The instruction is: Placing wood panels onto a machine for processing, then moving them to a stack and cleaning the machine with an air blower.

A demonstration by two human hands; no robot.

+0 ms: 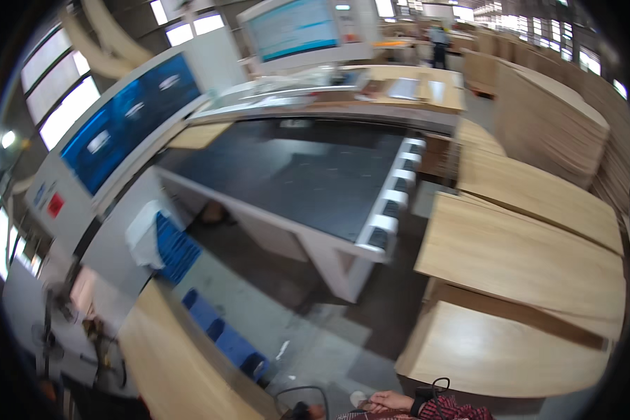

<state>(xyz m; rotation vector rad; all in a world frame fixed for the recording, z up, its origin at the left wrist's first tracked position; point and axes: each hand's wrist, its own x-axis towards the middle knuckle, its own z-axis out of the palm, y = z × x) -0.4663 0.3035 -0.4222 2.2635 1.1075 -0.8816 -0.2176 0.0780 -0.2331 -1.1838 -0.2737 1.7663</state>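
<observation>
My right hand [390,401] is at the bottom edge, reaching in from the right out of a red-and-black checked sleeve [462,409] with a dark band at the wrist. Its fingers are curled together; what they hold, if anything, is too small to make out. A small pale round thing [358,399] shows just beside the fingertips. Only a sliver of my left hand [316,411] is in view, next to a dark wrist device with a looped black cable, and its fingers are hidden.
Ahead stands a machine table [280,175] with a black top and white rollers along its right edge. Stacked wood panels [518,255] line the right. A panel edge [182,364] and blue plastic crates [224,336] lie at left. A monitor [294,31] stands behind.
</observation>
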